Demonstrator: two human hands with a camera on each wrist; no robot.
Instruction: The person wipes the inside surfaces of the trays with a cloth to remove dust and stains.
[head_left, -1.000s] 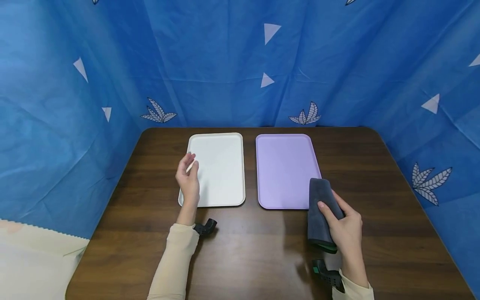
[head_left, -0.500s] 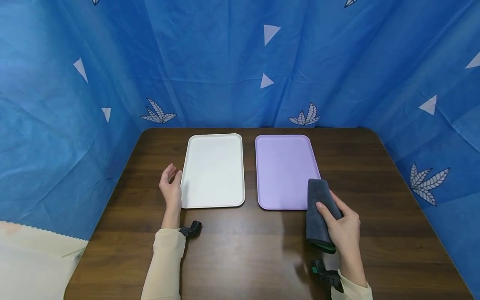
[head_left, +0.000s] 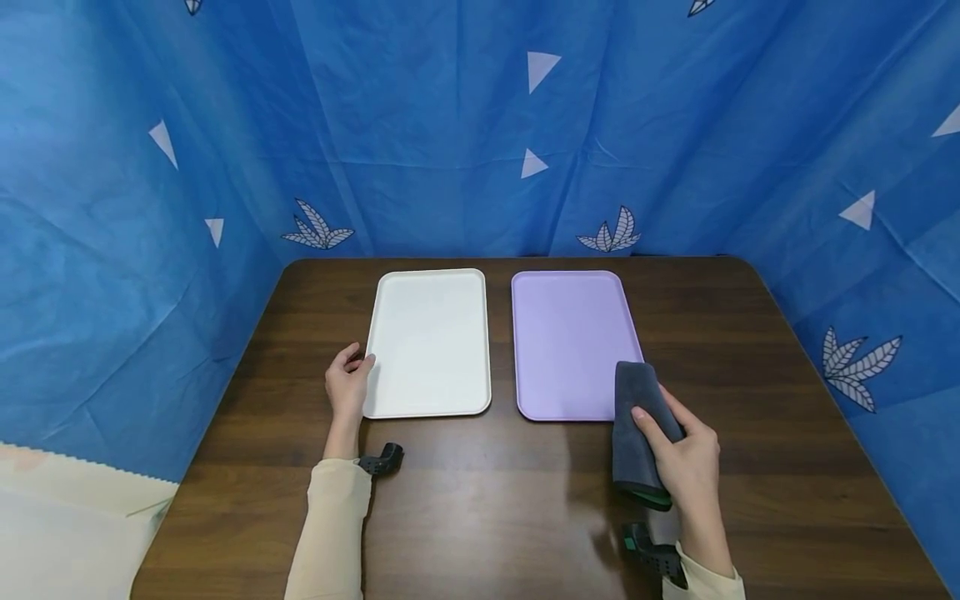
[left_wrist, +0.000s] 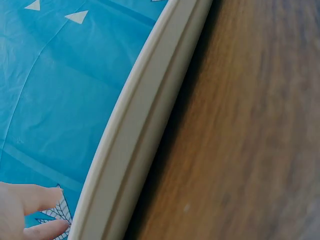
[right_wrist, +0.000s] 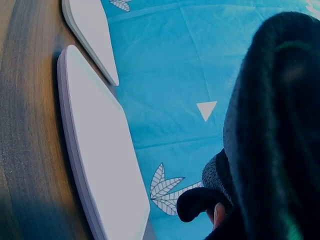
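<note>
A folded dark grey cloth (head_left: 637,429) with a black edge and some green on its underside is held in my right hand (head_left: 686,458), thumb on top. It overlaps the near right corner of the purple tray (head_left: 573,346). In the right wrist view the cloth (right_wrist: 270,115) fills the right side, and only a fingertip shows. My left hand (head_left: 349,387) is at the left edge of the white tray (head_left: 431,342), with finger and thumb apart. In the left wrist view those fingers (left_wrist: 42,197) are close to the tray rim (left_wrist: 135,135); contact is unclear.
Both trays lie side by side on a brown wooden table (head_left: 480,500). A blue patterned curtain (head_left: 450,125) hangs behind and at the sides. Black wrist cameras sit on both wrists, and a pale cloth (head_left: 67,517) is at the lower left.
My left hand has moved left from above the white tray to its left edge, then slightly down with thumb and finger closer together. My right hand keeps the cloth in nearly the same place.
</note>
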